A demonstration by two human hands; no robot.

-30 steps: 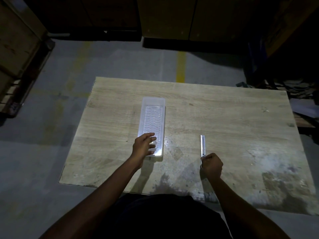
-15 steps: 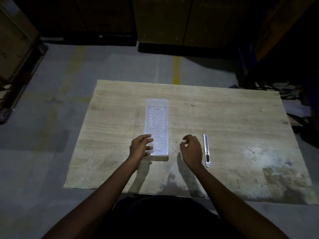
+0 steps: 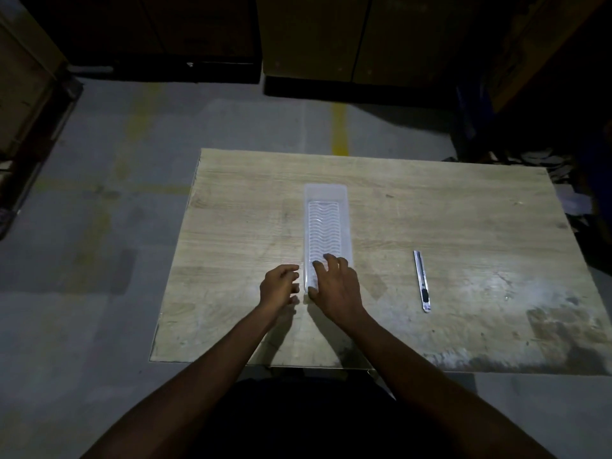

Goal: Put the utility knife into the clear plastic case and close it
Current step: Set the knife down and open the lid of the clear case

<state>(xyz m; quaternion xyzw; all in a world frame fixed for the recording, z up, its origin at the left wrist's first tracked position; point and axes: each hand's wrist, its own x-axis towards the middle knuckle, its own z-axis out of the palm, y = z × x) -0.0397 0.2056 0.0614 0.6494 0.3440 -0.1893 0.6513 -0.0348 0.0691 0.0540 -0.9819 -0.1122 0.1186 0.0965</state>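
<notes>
A long clear plastic case (image 3: 326, 223) with a wavy-ribbed lid lies lengthwise in the middle of the wooden table (image 3: 463, 207), lid down. My right hand (image 3: 334, 286) rests on the case's near end with fingers spread over the lid. My left hand (image 3: 278, 286) sits just left of that near end, fingers curled by the case's edge; whether it touches the case I cannot tell. A slim silver utility knife (image 3: 422, 281) lies alone on the table to the right of the case, pointing away from me, touched by neither hand.
The table stands on a grey concrete floor with a yellow line (image 3: 339, 127). Dark wooden crates (image 3: 331, 38) line the back, and scrap (image 3: 559, 180) is piled off the table's right edge.
My right hand let go of the knife, left it on the table and moved left onto the case's near end. My left hand slid off the lid to the case's left side.
</notes>
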